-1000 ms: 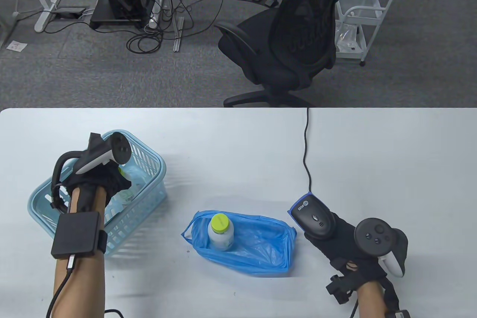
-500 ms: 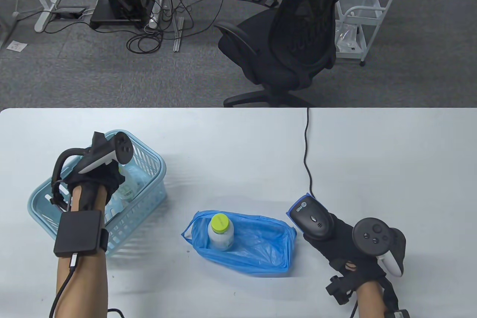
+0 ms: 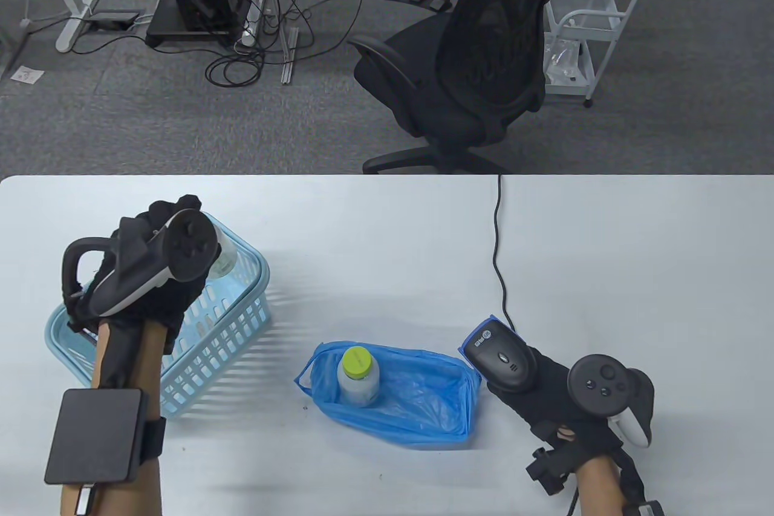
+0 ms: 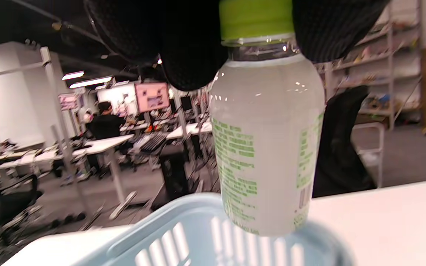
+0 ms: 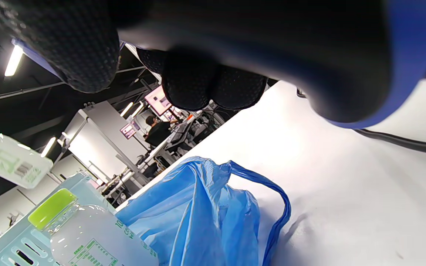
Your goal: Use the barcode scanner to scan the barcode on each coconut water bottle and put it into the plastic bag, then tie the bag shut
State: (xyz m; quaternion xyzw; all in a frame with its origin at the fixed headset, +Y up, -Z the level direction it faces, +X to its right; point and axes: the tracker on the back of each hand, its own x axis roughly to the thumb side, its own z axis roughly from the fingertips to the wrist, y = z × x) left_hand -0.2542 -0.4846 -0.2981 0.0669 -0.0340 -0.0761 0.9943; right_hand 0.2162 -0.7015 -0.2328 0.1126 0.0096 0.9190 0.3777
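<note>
My left hand (image 3: pixel 175 298) is raised over the light blue basket (image 3: pixel 242 310) and grips a coconut water bottle (image 4: pixel 268 147) by its green cap (image 4: pixel 255 18). The bottle hangs upright above the basket rim (image 4: pixel 183 236), with a barcode low on its right side. In the table view only a small part of that bottle (image 3: pixel 221 253) shows beside the tracker. My right hand (image 3: pixel 544 395) holds the black and blue barcode scanner (image 3: pixel 502 352) just right of the open blue plastic bag (image 3: pixel 417 401). A second bottle (image 3: pixel 358 377) stands inside the bag at its left end.
The scanner's black cable (image 3: pixel 499 250) runs from the scanner to the table's far edge. A black office chair (image 3: pixel 471 74) stands behind the table. Bare tabletop (image 3: pixel 375 250) lies between the basket and the cable.
My left hand has risen out of the basket with a bottle held by its cap. The right hand and scanner have shifted slightly left, toward the bag.
</note>
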